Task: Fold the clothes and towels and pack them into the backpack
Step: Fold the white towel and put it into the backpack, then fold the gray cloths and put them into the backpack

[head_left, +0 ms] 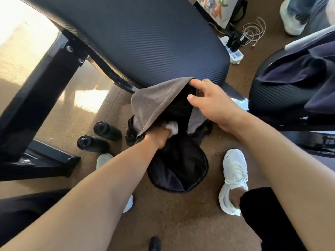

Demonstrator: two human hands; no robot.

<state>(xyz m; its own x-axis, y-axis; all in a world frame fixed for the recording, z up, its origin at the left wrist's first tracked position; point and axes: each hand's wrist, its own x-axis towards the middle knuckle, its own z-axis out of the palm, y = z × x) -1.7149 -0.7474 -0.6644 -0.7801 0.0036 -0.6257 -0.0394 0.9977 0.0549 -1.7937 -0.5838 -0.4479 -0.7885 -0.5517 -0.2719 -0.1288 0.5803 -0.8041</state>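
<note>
A black backpack (179,169) stands open on the carpet between my feet, its front flap folded toward me. My left hand (159,136) reaches into the opening and grips a white cloth (173,126) inside. A grey towel (157,100) is draped over the upper left side of the backpack. My right hand (208,102) holds up the top edge of the backpack and the towel, its fingers curled round that edge. Dark clothes (299,77) lie piled on the chair at the right.
A dark table top (145,42) hangs over the backpack at the top. Two black bottles (107,131) stand on the floor to the left. A power strip (233,51) and a coiled cable (253,31) lie behind. Another person's shoe (291,17) shows at top right.
</note>
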